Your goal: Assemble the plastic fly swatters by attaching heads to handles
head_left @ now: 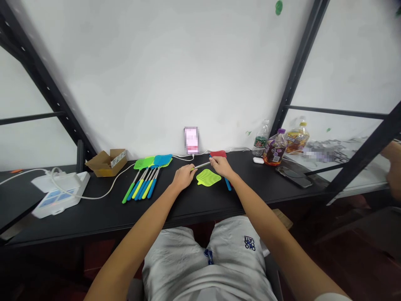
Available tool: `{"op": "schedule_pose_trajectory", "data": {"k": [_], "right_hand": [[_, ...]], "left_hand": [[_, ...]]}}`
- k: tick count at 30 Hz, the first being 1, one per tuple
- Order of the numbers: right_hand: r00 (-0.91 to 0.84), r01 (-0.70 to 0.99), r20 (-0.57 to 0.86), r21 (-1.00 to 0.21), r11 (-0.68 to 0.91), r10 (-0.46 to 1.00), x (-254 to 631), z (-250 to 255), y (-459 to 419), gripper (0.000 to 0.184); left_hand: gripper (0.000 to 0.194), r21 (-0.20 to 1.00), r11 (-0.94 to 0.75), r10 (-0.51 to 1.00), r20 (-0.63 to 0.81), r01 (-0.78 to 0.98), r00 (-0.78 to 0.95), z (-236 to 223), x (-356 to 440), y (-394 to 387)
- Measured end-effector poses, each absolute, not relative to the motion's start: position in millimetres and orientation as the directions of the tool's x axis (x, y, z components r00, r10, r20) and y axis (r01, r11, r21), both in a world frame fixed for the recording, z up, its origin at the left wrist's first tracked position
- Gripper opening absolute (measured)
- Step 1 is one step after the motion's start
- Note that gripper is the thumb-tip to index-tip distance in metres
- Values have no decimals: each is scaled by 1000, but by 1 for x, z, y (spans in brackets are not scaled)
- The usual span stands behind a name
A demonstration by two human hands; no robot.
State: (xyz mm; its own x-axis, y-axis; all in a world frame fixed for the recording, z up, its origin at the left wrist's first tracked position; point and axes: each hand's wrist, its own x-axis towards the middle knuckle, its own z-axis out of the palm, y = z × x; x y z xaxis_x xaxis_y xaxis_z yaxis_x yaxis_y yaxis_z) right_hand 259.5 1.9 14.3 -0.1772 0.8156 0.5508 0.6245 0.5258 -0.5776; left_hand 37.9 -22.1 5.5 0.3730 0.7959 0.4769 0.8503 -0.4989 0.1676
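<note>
My left hand [184,177] is closed around one end of a fly swatter handle, a bit of yellow-green showing at its fingers. From there a thin metal rod [202,166] runs to my right hand [221,166], whose fingers pinch its other end. Just below the rod, a loose yellow-green swatter head [208,178] lies flat on the black table [175,205]. Partly behind my right hand are a red swatter head [218,154] and a blue handle [227,184]. To the left, several fly swatters [145,177] in green, blue and yellow lie side by side.
An open cardboard box [108,164] and a white case [62,194] with a cable stand left. A lit phone [191,140] leans on the wall. Bottles [275,147], a white earbud case [258,160] and a dark phone [293,177] are right. Another person's hand [394,161] shows at the right edge.
</note>
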Motion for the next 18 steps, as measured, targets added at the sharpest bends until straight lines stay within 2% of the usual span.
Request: {"op": "schedule_pose_trajectory", "data": {"k": [7,18], "right_hand": [[-115,664,565,-568,486,817,268,11,8,40],[46,764,543,-560,320,839,271,9,12,42]], "left_hand": [[23,184,-466,821,455,865,345,5,28,-16],[21,224,-387,865,424,894,268,3,20,-10]]}}
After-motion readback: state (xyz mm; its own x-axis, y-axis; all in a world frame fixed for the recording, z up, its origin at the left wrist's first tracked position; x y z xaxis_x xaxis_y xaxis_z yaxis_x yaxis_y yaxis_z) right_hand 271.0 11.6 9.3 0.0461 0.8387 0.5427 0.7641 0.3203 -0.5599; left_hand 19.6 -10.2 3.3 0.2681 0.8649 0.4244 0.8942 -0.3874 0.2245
